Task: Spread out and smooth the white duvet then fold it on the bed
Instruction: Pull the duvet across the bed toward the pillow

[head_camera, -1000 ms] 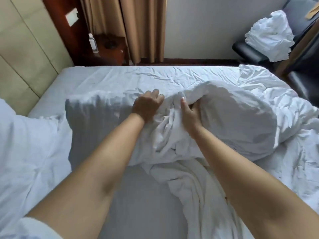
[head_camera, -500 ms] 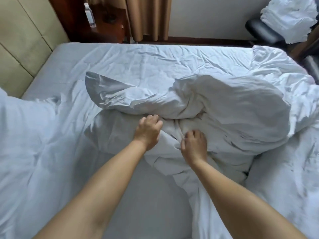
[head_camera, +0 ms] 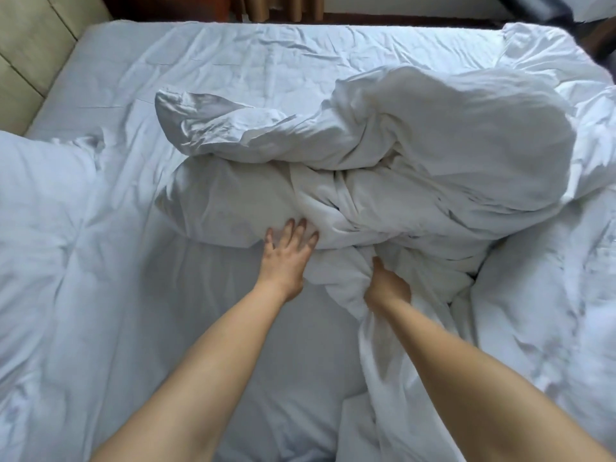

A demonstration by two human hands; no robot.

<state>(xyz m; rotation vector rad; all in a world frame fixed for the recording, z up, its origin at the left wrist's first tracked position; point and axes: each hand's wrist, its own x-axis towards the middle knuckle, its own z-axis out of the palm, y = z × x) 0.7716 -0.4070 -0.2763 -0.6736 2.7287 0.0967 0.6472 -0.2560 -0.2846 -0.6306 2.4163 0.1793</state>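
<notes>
The white duvet point(head_camera: 416, 155) lies bunched in a thick, crumpled heap across the middle and right of the bed point(head_camera: 233, 68). My left hand point(head_camera: 286, 251) rests with spread, straight fingers against the heap's near edge. My right hand point(head_camera: 386, 285) is buried in a twisted fold at the heap's lower side, fingers curled into the cloth and partly hidden by it. A strip of duvet runs from that fold down toward me, along my right forearm.
A white pillow or bedding mound point(head_camera: 43, 195) sits at the left. More rumpled white bedding point(head_camera: 550, 295) fills the right side. A beige padded headboard point(head_camera: 33, 55) stands at far left, with dark wood skirting and curtain point(head_camera: 283, 8) beyond the bed.
Both hands have drawn back toward me with the duvet heap. My left hand has let go and flattened its fingers. The view has tilted further down.
</notes>
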